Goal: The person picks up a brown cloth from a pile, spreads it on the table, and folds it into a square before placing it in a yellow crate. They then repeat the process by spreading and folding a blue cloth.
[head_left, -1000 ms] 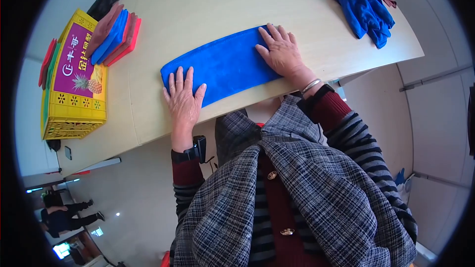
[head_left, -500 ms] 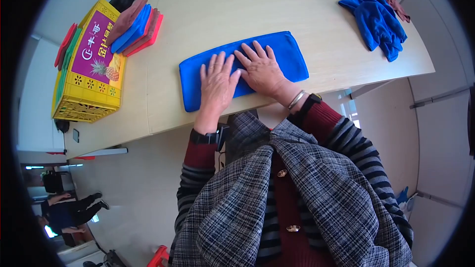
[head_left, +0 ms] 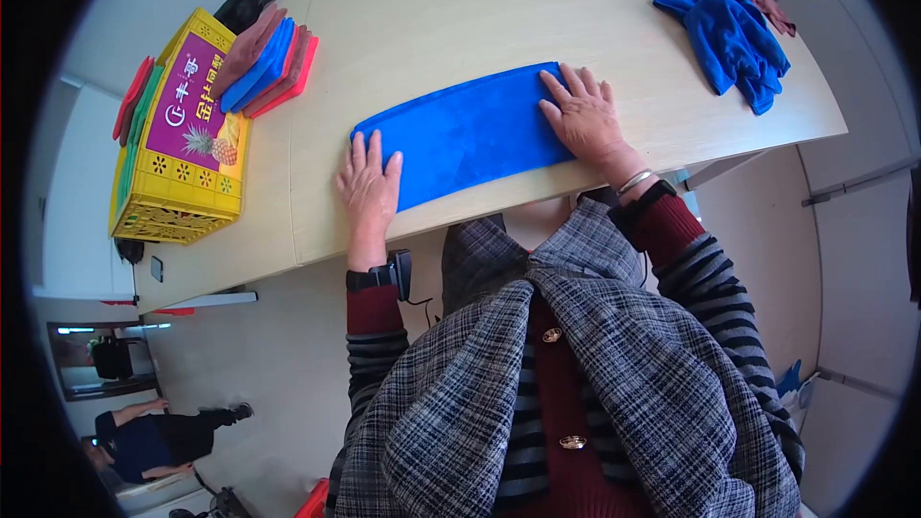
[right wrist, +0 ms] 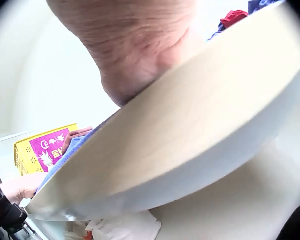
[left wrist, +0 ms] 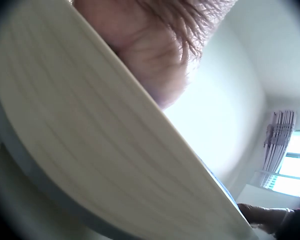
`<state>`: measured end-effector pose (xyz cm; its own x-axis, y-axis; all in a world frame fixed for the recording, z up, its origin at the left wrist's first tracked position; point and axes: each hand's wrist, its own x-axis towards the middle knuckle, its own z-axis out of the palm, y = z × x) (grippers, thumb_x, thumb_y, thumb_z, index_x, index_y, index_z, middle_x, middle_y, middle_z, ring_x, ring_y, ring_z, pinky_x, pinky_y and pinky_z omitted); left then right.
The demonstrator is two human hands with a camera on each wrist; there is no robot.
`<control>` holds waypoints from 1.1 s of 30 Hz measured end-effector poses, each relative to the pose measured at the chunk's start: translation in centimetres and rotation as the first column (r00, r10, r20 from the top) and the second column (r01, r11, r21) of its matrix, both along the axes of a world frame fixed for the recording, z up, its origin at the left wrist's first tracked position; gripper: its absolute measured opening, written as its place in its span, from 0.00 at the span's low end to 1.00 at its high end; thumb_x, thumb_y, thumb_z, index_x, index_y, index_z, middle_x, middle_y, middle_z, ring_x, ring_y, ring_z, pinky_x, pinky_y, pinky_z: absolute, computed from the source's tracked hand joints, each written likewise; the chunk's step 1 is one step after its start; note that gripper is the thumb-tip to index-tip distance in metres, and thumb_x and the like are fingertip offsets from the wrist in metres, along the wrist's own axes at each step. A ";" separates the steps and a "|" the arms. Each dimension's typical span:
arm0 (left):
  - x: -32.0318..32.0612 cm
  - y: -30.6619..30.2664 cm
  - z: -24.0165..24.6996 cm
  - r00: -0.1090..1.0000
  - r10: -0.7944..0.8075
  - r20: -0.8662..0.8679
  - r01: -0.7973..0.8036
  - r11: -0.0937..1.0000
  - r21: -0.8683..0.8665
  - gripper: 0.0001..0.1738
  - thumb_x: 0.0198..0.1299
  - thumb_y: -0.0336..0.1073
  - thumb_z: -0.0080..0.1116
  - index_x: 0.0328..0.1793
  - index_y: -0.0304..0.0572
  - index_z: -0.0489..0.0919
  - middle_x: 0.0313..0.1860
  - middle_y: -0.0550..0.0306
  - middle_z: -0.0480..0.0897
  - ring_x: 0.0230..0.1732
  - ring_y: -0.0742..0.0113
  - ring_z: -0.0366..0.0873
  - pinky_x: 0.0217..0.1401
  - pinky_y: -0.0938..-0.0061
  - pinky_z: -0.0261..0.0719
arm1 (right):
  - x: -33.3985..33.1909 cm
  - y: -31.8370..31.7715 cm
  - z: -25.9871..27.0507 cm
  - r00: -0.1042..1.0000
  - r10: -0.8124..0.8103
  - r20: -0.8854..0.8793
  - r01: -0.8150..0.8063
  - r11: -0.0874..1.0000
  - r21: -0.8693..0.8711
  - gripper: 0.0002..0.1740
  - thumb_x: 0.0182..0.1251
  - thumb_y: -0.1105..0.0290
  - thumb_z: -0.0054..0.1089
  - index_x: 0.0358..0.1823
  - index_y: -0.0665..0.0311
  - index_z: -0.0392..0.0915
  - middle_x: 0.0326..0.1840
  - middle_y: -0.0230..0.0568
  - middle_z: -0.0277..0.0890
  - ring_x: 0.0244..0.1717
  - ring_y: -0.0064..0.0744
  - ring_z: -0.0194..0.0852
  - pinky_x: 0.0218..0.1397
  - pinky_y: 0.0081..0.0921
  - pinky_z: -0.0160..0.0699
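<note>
A blue cloth [head_left: 470, 129], folded into a long flat strip, lies along the front edge of the table in the head view. On its left end rests the left hand [head_left: 369, 187], palm down with fingers extended. The right hand [head_left: 587, 125] lies flat on its right end, fingers slightly spread. Between the two hands the cloth's surface is fairly smooth. The left wrist view shows the left hand [left wrist: 155, 45] at the table edge; in the right wrist view the heel of the right hand [right wrist: 135, 55] touches the tabletop.
On the table's left stands a yellow crate [head_left: 182, 192] with folded cloths [head_left: 269, 67] beside it and more at its far side. A black bag [head_left: 247, 5] sits behind. Crumpled cloths [head_left: 724, 29] lie at the far right. A person [head_left: 144, 441] is in the background.
Both hands came together over the middle of the cloth, then moved apart to its two ends. The background person has shifted position.
</note>
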<state>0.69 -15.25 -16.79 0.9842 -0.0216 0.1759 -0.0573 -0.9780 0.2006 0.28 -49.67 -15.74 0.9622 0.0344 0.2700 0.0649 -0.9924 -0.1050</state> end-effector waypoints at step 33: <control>-0.6 -1.1 0.4 0.989 -0.127 0.069 0.126 0.992 0.018 0.31 0.77 0.49 0.41 0.80 0.41 0.63 0.84 0.48 0.59 0.85 0.50 0.51 0.84 0.48 0.46 | 1.4 -4.3 -0.2 0.982 -0.150 0.112 0.168 0.969 -0.180 0.31 0.77 0.53 0.48 0.78 0.56 0.63 0.80 0.44 0.60 0.82 0.51 0.52 0.83 0.54 0.47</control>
<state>0.05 -16.34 -16.44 0.9586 -0.1482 0.2431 -0.1944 -0.9646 0.1782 1.64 -53.95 -15.97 0.9289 -0.0577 0.3657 -0.0945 -0.9920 0.0836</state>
